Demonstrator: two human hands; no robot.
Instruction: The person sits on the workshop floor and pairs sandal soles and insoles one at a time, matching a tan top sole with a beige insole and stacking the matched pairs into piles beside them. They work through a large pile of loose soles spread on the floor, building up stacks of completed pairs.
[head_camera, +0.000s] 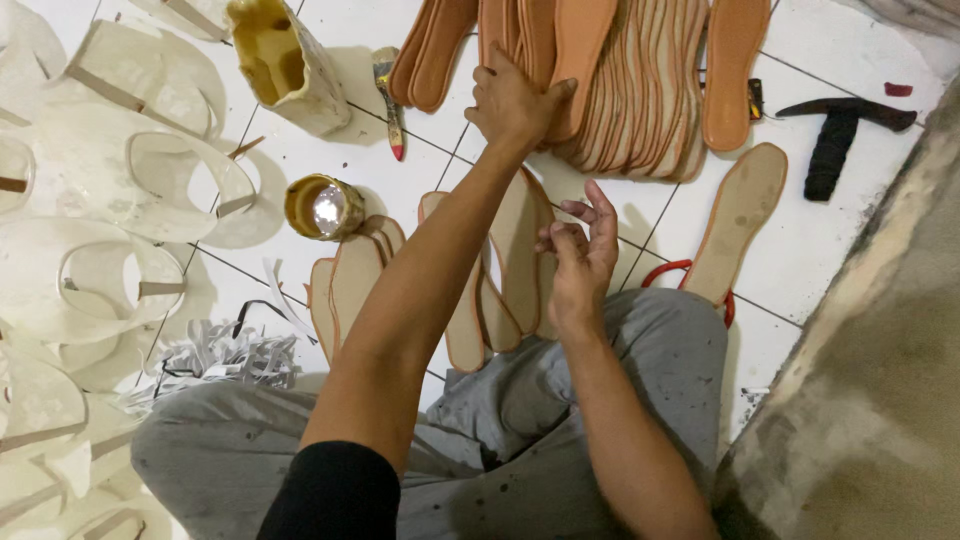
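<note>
On a white tiled floor (300, 150), a seated person in grey trousers (640, 350) reaches with the left hand (512, 100) to a fanned stack of tan shoe insoles (620, 90), the grip closed over the edge of one insole near the stack's left side. The right hand (580, 250) hovers closer to the lap, its fingers loosely curled and half open, holding nothing that can be made out, just above a smaller overlapping group of beige insoles (500, 270). A single insole (738, 220) lies apart at right, over a red ring-shaped object (668, 270). A small round tin (322, 207) and a cut-open container of yellowish glue (285, 60) stand at left, with a brush (390, 100) between container and stack. A black hammer (840, 135) rests at far right; pale sandal straps (120, 200) cover the left side.
</note>
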